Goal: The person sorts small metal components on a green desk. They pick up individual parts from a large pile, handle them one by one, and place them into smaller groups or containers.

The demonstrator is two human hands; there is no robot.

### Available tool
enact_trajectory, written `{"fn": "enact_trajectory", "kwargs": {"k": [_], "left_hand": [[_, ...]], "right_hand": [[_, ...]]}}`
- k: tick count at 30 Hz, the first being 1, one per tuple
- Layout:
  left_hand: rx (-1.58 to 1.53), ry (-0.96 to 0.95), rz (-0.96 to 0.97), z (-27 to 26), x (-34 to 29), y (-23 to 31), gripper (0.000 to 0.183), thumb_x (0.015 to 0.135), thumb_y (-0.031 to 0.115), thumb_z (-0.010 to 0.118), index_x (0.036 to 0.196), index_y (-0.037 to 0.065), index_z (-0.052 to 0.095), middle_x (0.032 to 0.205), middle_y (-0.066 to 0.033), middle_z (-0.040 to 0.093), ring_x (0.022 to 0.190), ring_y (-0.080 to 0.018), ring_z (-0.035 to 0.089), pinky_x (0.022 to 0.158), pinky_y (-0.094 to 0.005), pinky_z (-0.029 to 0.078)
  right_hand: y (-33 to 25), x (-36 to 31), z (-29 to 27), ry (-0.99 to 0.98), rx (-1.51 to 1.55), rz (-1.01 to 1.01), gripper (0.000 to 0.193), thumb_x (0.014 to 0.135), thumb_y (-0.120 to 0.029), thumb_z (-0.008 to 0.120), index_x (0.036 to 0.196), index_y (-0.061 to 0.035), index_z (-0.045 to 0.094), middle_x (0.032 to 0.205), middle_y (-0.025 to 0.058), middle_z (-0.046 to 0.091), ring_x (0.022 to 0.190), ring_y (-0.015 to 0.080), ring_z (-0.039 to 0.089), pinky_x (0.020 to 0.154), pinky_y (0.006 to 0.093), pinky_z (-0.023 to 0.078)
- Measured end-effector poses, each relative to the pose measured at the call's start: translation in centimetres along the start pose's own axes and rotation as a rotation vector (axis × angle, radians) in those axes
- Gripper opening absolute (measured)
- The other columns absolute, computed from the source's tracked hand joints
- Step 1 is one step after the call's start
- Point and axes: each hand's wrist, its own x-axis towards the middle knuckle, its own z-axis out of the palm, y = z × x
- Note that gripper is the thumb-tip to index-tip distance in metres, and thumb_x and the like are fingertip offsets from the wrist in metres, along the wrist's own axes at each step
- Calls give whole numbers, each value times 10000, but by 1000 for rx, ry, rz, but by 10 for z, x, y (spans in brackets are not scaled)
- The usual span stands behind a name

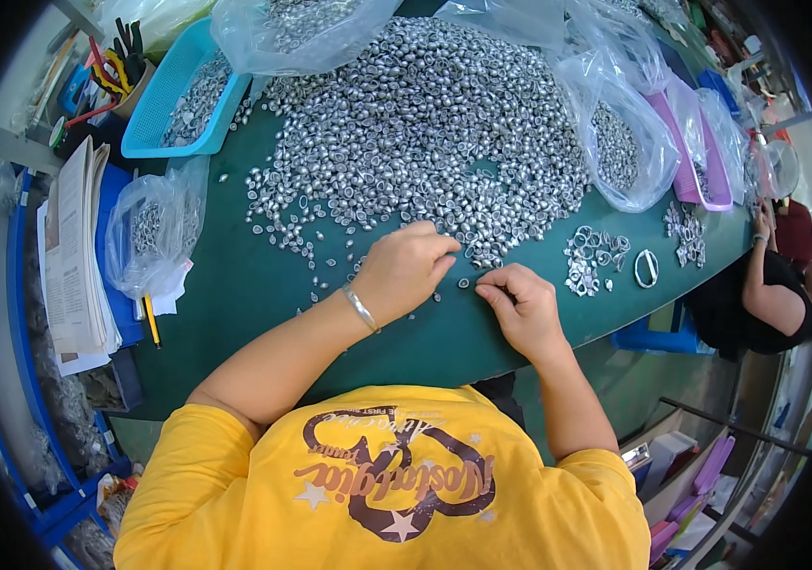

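A broad heap of small silver metal pieces, many of them oval and cup-like, covers the far middle of the green table. At its near edge my left hand, with a silver bangle on the wrist, is closed, fingertips pressed together by the pieces. My right hand rests just to the right, thumb and forefinger pinched. Whatever either hand holds is too small or hidden. A single small metal piece lies on the table between the hands.
Right of the heap lie silver ring-like pieces and a white oval band. A blue basket, a plastic bag and a yellow pencil are at left. A purple basket stands right; another person sits beyond.
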Motion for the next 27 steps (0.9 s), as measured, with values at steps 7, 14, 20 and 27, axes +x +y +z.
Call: {"fn": "enact_trajectory", "kwargs": {"k": [7,14,20,27], "left_hand": [[55,-40,107,19,4,8,84,746,96,638,826,79,659,714,-68,543,660,-251,580,563,-337,476],[202,-118,165,23,7,12,26,748,97,626,769,83,628,709,-64,502,641,-241,570,554,-333,476],[86,-50,174,22,6,14,59,730,88,649,788,74,648,714,-78,528,634,-249,565,560,-319,467],[-1057,-203,-535,-8,1,14,23,803,44,594,795,28,609,631,5,485,581,-67,454,478,-194,360]], "right_hand": [[10,-3,-12,61,41,244,63,818,-48,620,835,12,631,710,86,624,584,144,580,546,257,466],[4,-11,-11,41,-53,85,85,751,-57,677,821,-22,644,687,94,609,550,186,575,523,271,464],[14,-10,-4,75,-98,-105,74,758,-55,659,823,-29,633,626,82,564,513,211,544,452,294,420],[25,-16,-35,-12,1292,413,92,799,-45,617,861,20,597,655,50,562,496,87,450,415,199,317]]}}
